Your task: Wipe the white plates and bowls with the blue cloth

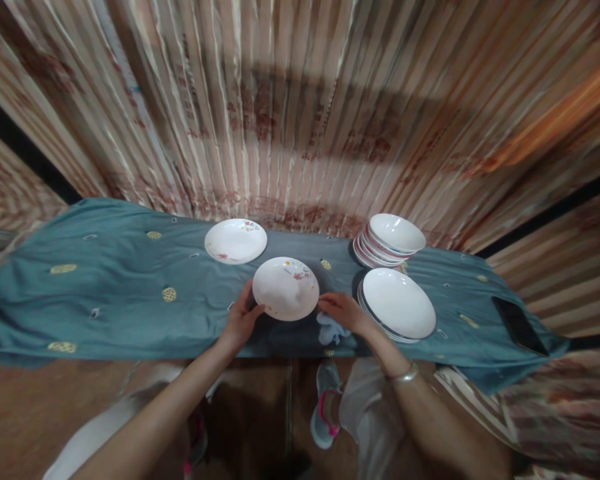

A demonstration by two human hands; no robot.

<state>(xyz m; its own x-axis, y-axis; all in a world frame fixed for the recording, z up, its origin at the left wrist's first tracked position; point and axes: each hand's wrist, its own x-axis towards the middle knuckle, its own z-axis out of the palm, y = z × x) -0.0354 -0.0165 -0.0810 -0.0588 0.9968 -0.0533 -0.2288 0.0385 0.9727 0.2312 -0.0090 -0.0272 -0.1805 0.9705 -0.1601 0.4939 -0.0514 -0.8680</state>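
A white plate with small flowers near its rim is held above the middle of the cloth-covered table. My left hand grips its left edge, the thumb on top of the rim and the fingers behind. My right hand pinches the plate's right edge. Just below my right hand lies a crumpled light-blue cloth. Behind and to the left, a similar flowered plate lies flat. To the right of my right hand is a stack of white plates.
A stack of bowls stands behind the plate stack. A dark phone lies near the table's right end. The teal tablecloth has yellow pineapple prints. A pleated curtain hangs along the back edge.
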